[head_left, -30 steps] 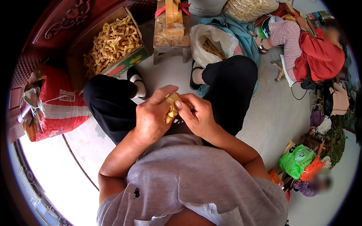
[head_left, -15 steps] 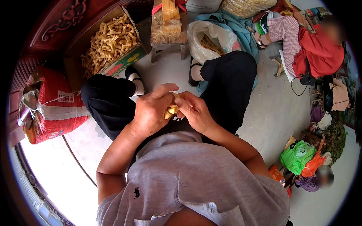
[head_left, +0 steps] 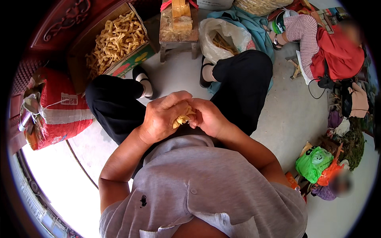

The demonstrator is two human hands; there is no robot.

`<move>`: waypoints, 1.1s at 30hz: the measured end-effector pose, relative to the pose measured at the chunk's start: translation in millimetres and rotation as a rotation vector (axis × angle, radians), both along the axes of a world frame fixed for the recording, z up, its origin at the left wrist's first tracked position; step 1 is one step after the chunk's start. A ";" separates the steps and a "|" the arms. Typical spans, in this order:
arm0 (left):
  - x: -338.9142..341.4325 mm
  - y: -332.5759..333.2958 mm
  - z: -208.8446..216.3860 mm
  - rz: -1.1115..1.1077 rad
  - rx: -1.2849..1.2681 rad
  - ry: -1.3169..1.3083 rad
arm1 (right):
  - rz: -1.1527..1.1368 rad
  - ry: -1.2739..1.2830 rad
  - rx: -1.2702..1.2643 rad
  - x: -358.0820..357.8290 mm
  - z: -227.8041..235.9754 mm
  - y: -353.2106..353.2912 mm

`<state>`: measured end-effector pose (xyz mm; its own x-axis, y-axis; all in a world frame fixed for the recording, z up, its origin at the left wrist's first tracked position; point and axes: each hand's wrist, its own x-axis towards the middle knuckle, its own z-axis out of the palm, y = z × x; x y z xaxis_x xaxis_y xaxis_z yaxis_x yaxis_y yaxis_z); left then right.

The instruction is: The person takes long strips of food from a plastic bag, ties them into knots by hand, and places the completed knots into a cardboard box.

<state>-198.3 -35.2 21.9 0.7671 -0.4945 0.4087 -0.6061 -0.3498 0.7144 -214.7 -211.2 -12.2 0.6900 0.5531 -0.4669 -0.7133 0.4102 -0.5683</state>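
Note:
Both my hands meet above my lap around a small yellow knotted strip point(head_left: 182, 119). My left hand point(head_left: 160, 117) wraps its fingers about the strip, and part of it shows below them. From the other side my right hand point(head_left: 208, 118) pinches the same piece with thumb and fingers. Much of the strip is hidden by the fingers, and its material cannot be made out. Beyond my left knee a cardboard box point(head_left: 131, 63) holds a heap of similar yellow knotted pieces point(head_left: 119, 37). Past my right foot stands an open whitish plastic bag point(head_left: 210, 33) with yellow-brown strips inside.
A wooden stool point(head_left: 178, 35) with a wooden block stands ahead. At the left lies a red-and-white sack point(head_left: 65, 115). A person in a red top point(head_left: 337, 55) sits at the far right. A green plastic bag point(head_left: 313, 162) rests among bundles at the right.
My right hand has turned and its fingers have curled in closer to my left hand over the yellow strip. Both hands still hold it above my lap.

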 end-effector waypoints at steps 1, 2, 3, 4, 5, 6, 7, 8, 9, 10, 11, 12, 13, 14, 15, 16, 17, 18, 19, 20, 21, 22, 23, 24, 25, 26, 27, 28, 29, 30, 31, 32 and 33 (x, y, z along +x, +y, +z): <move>-0.2 1.4 -0.6 0.061 -0.101 0.140 | -0.009 -0.072 -0.116 1.9 10.2 0.5; -0.4 3.7 -1.3 0.122 -0.201 0.281 | -0.010 -0.209 -0.198 0.1 13.9 0.7; 0.6 5.6 -2.5 0.142 -0.244 0.354 | -0.010 -0.346 -0.281 -2.9 16.5 1.1; 1.2 7.1 -2.8 0.165 -0.283 0.427 | -0.009 -0.483 -0.358 -4.1 18.9 2.0; 0.9 6.8 -3.9 0.172 -0.318 0.489 | 0.031 -0.616 -0.485 -3.4 21.8 -0.4; -0.2 6.2 -5.8 0.180 -0.353 0.552 | 0.051 -0.694 -0.527 -2.2 21.0 -2.4; -1.7 5.6 -6.8 0.188 -0.389 0.615 | 0.072 -0.772 -0.568 -0.6 19.0 -4.2; -3.1 3.9 -5.7 0.207 -0.475 0.720 | 0.093 -0.850 -0.609 1.0 17.7 -6.0; -4.6 1.6 -3.6 0.226 -0.561 0.825 | 0.139 -0.861 -0.615 2.6 19.4 -7.6; -5.8 0.7 -1.0 0.245 -0.648 0.929 | 0.184 -0.874 -0.621 4.9 23.0 -9.3; -7.7 1.7 2.0 0.230 -0.773 0.993 | 0.229 -0.886 -0.626 6.7 24.9 -11.5; -10.0 2.7 5.8 0.215 -0.900 1.055 | 0.236 -0.948 -0.624 8.0 24.9 -14.9; -12.2 3.5 9.2 0.194 -1.027 1.120 | 0.242 -1.005 -0.626 8.1 24.6 -19.1; -13.3 8.1 12.5 0.201 -1.092 1.102 | 0.248 -1.062 -0.628 7.8 24.3 -22.7; -12.4 11.9 16.8 0.195 -1.060 1.047 | 0.237 -1.058 -0.631 7.1 23.8 -25.7; -13.0 14.3 19.3 0.193 -1.032 0.989 | 0.231 -1.056 -0.631 6.5 23.4 -28.7; -15.2 14.7 16.2 0.159 -1.041 0.990 | 0.224 -1.054 -0.633 5.8 23.1 -30.2; -14.5 12.8 17.4 0.200 -1.006 0.964 | 0.209 -0.949 -0.584 4.8 23.7 -29.9; -11.0 10.7 20.7 0.240 -0.967 0.935 | 0.190 -0.847 -0.533 4.4 25.1 -27.7; -7.6 9.7 22.2 0.279 -0.927 0.905 | 0.171 -0.745 -0.482 4.0 26.4 -25.9; -6.2 9.8 17.4 0.293 -0.799 0.829 | 0.155 -0.638 -0.435 3.8 27.1 -25.0; -5.4 6.5 21.7 0.295 -0.807 0.898 | 0.123 -0.568 -0.403 5.6 29.2 -24.3; -5.3 6.9 20.4 0.271 -0.816 0.941 | 0.091 -0.499 -0.370 6.8 32.2 -23.5; -5.2 7.0 16.5 0.246 -0.824 0.985 | 0.060 -0.429 -0.337 8.6 35.8 -22.8; -6.8 5.6 11.2 0.277 -0.831 1.015 | 0.067 -0.362 -0.313 9.1 40.1 -22.8; -6.9 4.9 9.5 0.289 -0.852 1.035 | 0.070 -0.369 -0.330 9.5 40.7 -21.3; -5.7 3.6 8.8 0.303 -0.873 1.055 | 0.073 -0.375 -0.346 10.0 40.6 -18.6; -5.1 2.6 7.5 0.315 -0.895 1.078 | 0.076 -0.379 -0.364 9.4 40.4 -17.4; -4.7 1.9 3.8 0.331 -0.895 1.061 | 0.060 -0.398 -0.399 9.3 38.2 -17.8; -4.8 4.6 0.0 0.296 -0.902 1.131 | 0.045 -0.417 -0.434 10.0 34.2 -18.5; -3.4 9.7 -1.2 0.260 -0.909 1.199 | 0.031 -0.436 -0.468 11.6 31.5 -18.6; -2.1 11.9 0.0 0.224 -0.915 1.268 | 0.062 -0.445 -0.482 13.2 30.7 -19.7; -4.3 7.0 3.6 0.259 -0.897 1.306 | 0.093 -0.453 -0.495 14.7 30.1 -21.7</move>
<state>-202.5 -28.2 25.5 0.8277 -0.2746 -0.4894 0.5602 0.4555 0.6918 -200.0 -232.9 17.9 0.8370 0.4152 -0.3565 -0.3805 -0.0268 -0.9244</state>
